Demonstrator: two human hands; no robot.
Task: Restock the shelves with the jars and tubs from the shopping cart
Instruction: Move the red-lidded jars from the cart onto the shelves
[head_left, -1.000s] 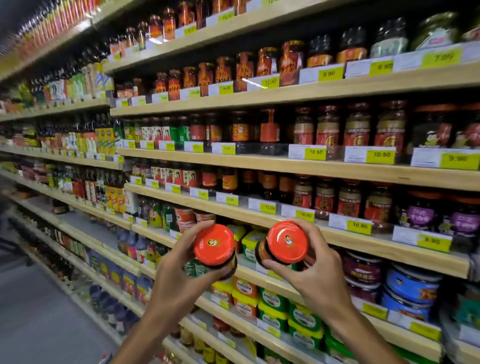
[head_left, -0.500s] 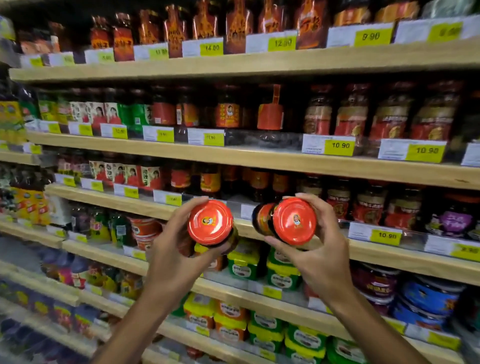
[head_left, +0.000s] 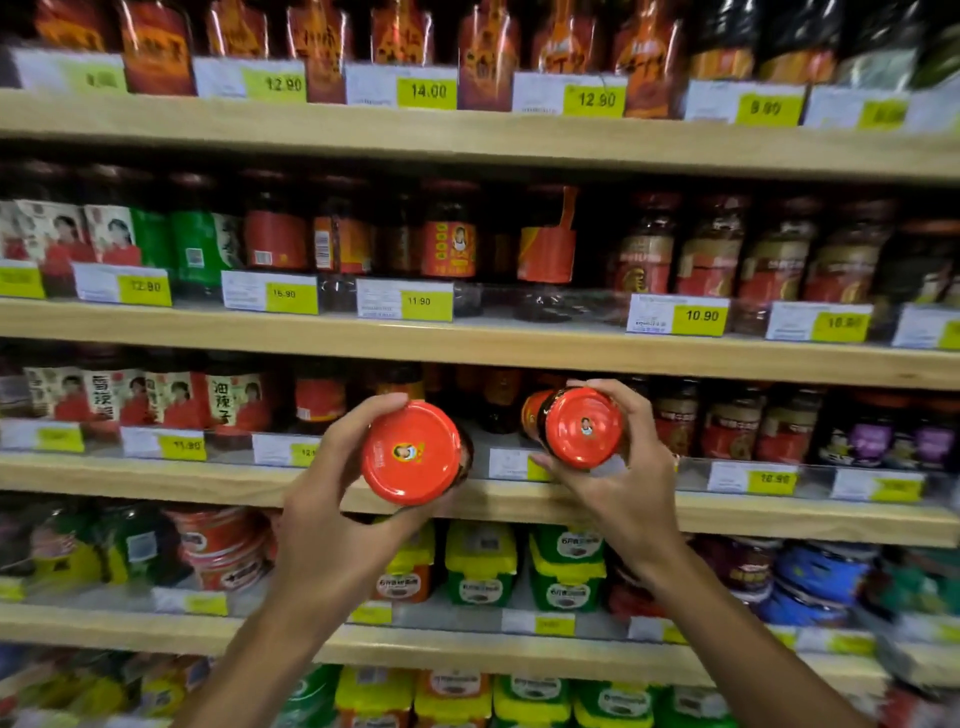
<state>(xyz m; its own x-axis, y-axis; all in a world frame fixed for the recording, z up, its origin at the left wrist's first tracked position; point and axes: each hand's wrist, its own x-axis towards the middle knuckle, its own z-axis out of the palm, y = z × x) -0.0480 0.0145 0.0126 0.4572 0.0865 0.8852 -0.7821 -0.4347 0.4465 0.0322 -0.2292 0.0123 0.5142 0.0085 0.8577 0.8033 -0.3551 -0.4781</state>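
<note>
Fingers (head_left: 387, 402) of the left hand (head_left: 332, 519) and right hand (head_left: 631, 486) are each being wrapped around a red-lidded jar (head_left: 413, 452), (head_left: 576, 428), lids tilted toward the camera, at the front edge of the shelf (head_left: 779, 512), presumably for sliding in.

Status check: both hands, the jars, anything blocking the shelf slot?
Left hand grips a red-lidded jar. Right hand grips a second jar, both at the third shelf's edge. Slot behind looks open; stocked jars either side.

Yellow price tags (head_left: 701, 316) (some blurred)
</note>
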